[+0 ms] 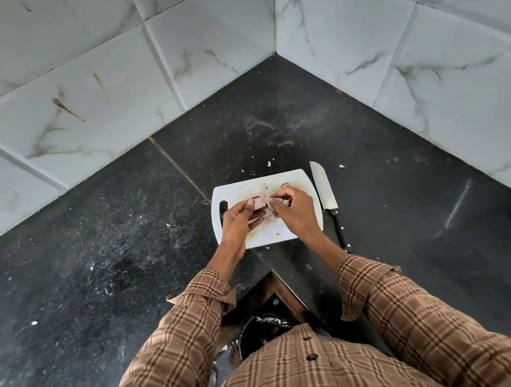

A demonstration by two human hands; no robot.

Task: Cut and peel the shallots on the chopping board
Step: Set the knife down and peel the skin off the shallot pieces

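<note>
The single head-worn camera looks steeply down from above the person's chest, wide-angled, facing the far wall corner, with the chopping board [297,178] near centre frame.

Even, soft daylight is seen throughout; shadows are faint. Straight tile lines are bent by wide-angle distortion, strongest toward 10 and 2 o'clock.

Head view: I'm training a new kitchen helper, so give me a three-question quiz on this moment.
1. True or false: the steel knife with the black handle lies on the white plastic chopping board.
2. What do the left hand and right hand grip together?
3. On which side of the board does the knife lie?

Key: 1 false, it lies on the dark countertop; 2 a pale pink shallot piece; 3 right.
</note>
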